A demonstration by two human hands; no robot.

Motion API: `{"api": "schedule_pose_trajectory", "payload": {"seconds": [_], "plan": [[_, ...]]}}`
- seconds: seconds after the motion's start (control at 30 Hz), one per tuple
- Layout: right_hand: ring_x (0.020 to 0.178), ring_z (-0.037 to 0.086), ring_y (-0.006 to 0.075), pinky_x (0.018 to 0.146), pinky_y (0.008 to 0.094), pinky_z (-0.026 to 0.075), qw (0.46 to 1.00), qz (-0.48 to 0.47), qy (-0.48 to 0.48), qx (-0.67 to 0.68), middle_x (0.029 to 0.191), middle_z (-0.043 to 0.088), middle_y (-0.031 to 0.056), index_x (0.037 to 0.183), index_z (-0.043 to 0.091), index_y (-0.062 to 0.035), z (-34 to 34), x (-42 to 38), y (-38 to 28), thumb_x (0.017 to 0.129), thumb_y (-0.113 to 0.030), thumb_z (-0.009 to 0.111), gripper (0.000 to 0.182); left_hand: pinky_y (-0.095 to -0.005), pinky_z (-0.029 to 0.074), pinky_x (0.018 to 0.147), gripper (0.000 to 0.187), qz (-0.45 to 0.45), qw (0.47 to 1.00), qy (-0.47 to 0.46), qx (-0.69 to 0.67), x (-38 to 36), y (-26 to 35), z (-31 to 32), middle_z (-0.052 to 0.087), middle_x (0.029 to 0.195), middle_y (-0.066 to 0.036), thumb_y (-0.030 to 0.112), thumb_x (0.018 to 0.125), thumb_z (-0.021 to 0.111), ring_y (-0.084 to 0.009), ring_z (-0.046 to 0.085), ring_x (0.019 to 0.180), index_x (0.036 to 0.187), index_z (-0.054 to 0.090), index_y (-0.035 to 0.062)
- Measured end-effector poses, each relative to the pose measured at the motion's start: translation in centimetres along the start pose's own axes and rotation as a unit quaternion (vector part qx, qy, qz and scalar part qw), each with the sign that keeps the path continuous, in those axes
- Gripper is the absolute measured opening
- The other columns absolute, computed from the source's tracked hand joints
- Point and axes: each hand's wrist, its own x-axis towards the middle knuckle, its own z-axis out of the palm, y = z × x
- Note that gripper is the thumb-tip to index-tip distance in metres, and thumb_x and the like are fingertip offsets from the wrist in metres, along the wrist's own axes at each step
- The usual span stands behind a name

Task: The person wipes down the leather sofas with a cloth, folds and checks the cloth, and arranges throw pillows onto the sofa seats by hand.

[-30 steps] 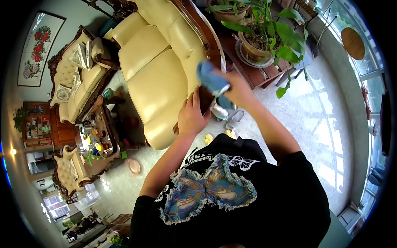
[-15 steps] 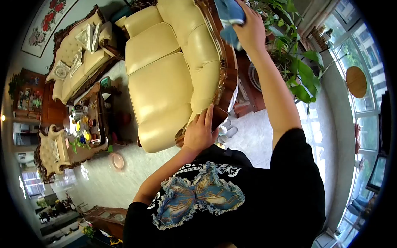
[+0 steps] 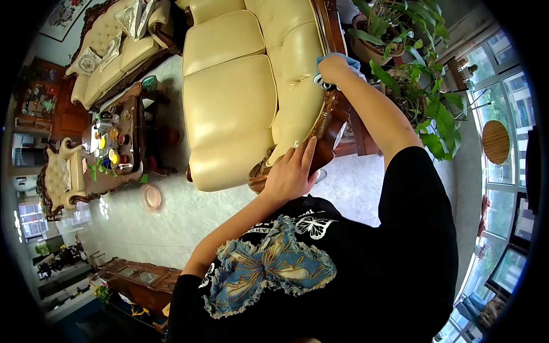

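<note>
A cream leather sofa (image 3: 229, 108) with a carved wooden frame (image 3: 336, 114) stands in front of me. My right hand (image 3: 333, 70) is closed on a blue cloth (image 3: 353, 63), pressing it against the top of the sofa's back where leather meets wood. Part of the cloth is hidden beneath that hand. My left hand (image 3: 289, 172) rests on the near arm's wooden edge, its fingers stretched out and holding nothing.
Leafy potted plants (image 3: 440, 117) crowd the right side behind the sofa, by the windows. To the left are a wooden coffee table (image 3: 108, 171) laden with small items, another cream sofa (image 3: 123, 66), an armchair (image 3: 63, 171) and a pinkish basin (image 3: 151, 196) on the floor.
My right hand has come down and nearer with the blue cloth, from the far part of the backrest onto its top edge. My left hand stays on the sofa arm; the view has shifted.
</note>
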Motion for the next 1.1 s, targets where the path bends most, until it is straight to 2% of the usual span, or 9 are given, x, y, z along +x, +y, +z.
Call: {"api": "schedule_pose_trajectory", "payload": {"seconds": [0.23,0.33,0.47,0.57,0.7,0.77,0.9,0.93,1.1], "plan": [[0.097,0.071,0.0308,0.080,0.0435,0.056,0.983,-0.056,-0.175,-0.012,0.109,0.073,0.0167,0.105,0.075,-0.0049,-1.8,-0.6,1.7,0.076,-0.017,0.074,0.032,-0.0398,0.056,0.079,0.086,-0.008,1.000,0.008,0.018,0.4,0.0,0.9,0.062,0.119,-0.019,0.027,0.076,0.076,-0.0313,0.064,0.095,0.147,0.038,-0.0013],[0.078,0.071,0.0296,0.067,0.0423,0.055,0.980,-0.014,-0.142,0.137,0.090,0.074,0.0171,0.093,0.075,-0.0008,-3.3,-4.2,3.4,0.066,-0.016,0.081,0.032,-0.0394,0.056,0.078,0.084,0.002,1.000,0.021,0.021,0.5,0.2,1.0,0.062,0.117,-0.019,0.026,0.076,0.075,-0.0313,0.064,0.094,0.146,0.039,-0.0017],[0.077,0.069,0.0295,0.067,0.0424,0.054,0.963,0.036,-0.263,0.052,0.090,0.074,0.0171,0.091,0.075,0.0004,-7.4,-11.2,7.8,0.065,-0.016,0.080,0.031,-0.0402,0.055,0.078,0.083,-0.004,0.999,0.029,0.016,0.4,0.1,1.2,0.062,0.118,-0.020,0.027,0.077,0.074,-0.0314,0.064,0.094,0.146,0.039,-0.0027],[0.077,0.068,0.0314,0.067,0.0422,0.053,0.969,0.066,-0.224,0.075,0.093,0.074,0.0151,0.099,0.075,-0.0070,-9.9,-15.8,8.9,0.064,-0.013,0.076,0.035,-0.0409,0.055,0.079,0.083,-0.003,1.000,0.020,0.020,0.5,-0.1,1.2,0.061,0.119,-0.021,0.027,0.077,0.073,-0.0318,0.063,0.095,0.146,0.038,-0.0035],[0.094,0.070,0.0351,0.080,0.0446,0.057,0.955,0.128,0.169,0.208,0.101,0.073,0.0169,0.126,0.067,-0.0275,-10.9,-16.6,4.3,0.077,-0.010,0.063,0.052,-0.0414,0.055,0.080,0.084,0.006,0.999,0.020,0.029,0.4,-0.7,1.2,0.060,0.121,-0.022,0.026,0.078,0.073,-0.0326,0.063,0.095,0.147,0.037,-0.0043],[0.096,0.071,0.0348,0.083,0.0461,0.057,0.948,0.168,0.189,0.191,0.103,0.072,0.0163,0.126,0.067,-0.0295,-9.1,-13.8,0.9,0.082,-0.014,0.061,0.047,-0.0417,0.055,0.081,0.084,0.007,1.000,0.008,0.023,0.7,-0.9,1.2,0.060,0.121,-0.023,0.026,0.078,0.073,-0.0333,0.062,0.095,0.147,0.036,-0.0042],[0.111,0.062,0.0311,0.087,0.0420,0.056,0.971,0.053,0.140,0.185,0.113,0.071,0.0082,0.120,0.071,-0.0313,2.3,-8.9,-0.9,0.084,-0.012,0.062,0.042,-0.0423,0.055,0.083,0.085,-0.007,1.000,-0.020,0.021,0.9,-1.4,1.6,0.059,0.123,-0.023,0.025,0.077,0.073,-0.0348,0.062,0.099,0.147,0.035,-0.0036],[0.115,0.057,0.0285,0.091,0.0399,0.053,0.970,0.022,0.172,0.173,0.117,0.071,0.0006,0.116,0.072,-0.0284,2.2,-10.5,-2.0,0.081,-0.009,0.063,0.041,-0.0425,0.055,0.083,0.085,-0.004,1.000,-0.010,0.023,0.9,-1.4,1.6,0.059,0.123,-0.023,0.025,0.077,0.073,-0.0349,0.062,0.100,0.147,0.035,-0.0031],[0.114,0.058,0.0298,0.099,0.0363,0.049,0.933,0.001,0.245,0.264,0.122,0.069,-0.0043,0.115,0.072,-0.0236,4.2,-16.7,-3.2,0.075,-0.004,0.065,0.045,-0.0433,0.056,0.082,0.085,-0.002,1.000,0.001,0.013,0.9,-1.4,2.1,0.059,0.123,-0.022,0.026,0.077,0.074,-0.0351,0.062,0.100,0.148,0.035,-0.0017]]}}
